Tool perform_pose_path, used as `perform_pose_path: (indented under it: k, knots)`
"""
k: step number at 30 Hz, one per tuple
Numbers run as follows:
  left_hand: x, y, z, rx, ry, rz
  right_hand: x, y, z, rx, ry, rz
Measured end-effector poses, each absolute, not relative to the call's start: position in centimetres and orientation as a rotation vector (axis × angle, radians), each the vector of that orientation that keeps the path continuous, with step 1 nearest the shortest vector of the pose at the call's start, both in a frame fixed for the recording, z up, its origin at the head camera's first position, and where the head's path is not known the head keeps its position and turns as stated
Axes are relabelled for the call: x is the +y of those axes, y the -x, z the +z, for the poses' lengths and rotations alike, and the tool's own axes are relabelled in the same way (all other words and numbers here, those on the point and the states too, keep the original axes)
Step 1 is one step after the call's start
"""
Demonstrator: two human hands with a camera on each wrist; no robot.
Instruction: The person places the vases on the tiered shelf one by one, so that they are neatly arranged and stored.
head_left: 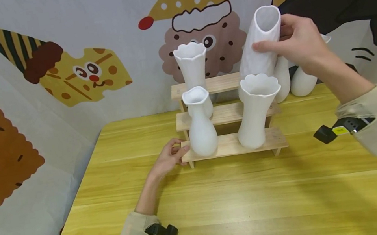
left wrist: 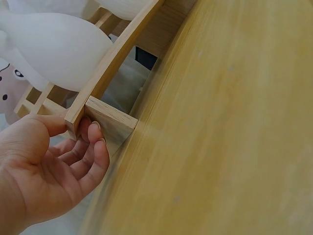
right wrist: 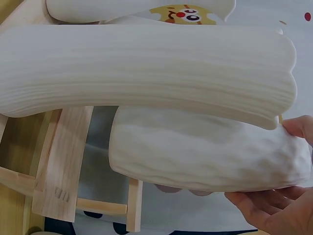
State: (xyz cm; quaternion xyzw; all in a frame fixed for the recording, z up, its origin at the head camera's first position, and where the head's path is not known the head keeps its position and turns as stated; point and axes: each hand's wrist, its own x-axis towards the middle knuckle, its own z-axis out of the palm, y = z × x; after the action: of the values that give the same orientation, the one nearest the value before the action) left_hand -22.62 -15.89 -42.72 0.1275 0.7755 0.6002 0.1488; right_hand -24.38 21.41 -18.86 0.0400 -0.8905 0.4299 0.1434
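My right hand (head_left: 301,41) grips a white vase (head_left: 260,56) with a slanted mouth near its top, thumb in front. The vase leans over the right part of the top tier of a three-step wooden stand (head_left: 229,146); in the right wrist view its textured side (right wrist: 205,152) shows, partly hidden by a fluted vase (right wrist: 146,68). My left hand (head_left: 169,159) pinches the left end of the lowest step, thumb above and curled fingers under the board (left wrist: 112,63). On that step stand a narrow-necked vase (head_left: 203,135) at left and the fluted, scalloped vase at right.
A scalloped white vase (head_left: 192,67) stands on the upper left of the stand, behind the narrow-necked one. More white vases (head_left: 302,82) stand on the yellow wooden table (head_left: 228,199) behind the stand at right. A cartoon-printed cloth (head_left: 141,60) hangs close behind.
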Motion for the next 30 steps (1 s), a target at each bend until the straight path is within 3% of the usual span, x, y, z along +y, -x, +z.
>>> perform_pose_path:
  k: [30]
  knots:
    - [-15.9,22.7,-42.7,2.222,-0.375,1.726,19.6,25.6,-18.9,-2.792,-0.26,1.069]
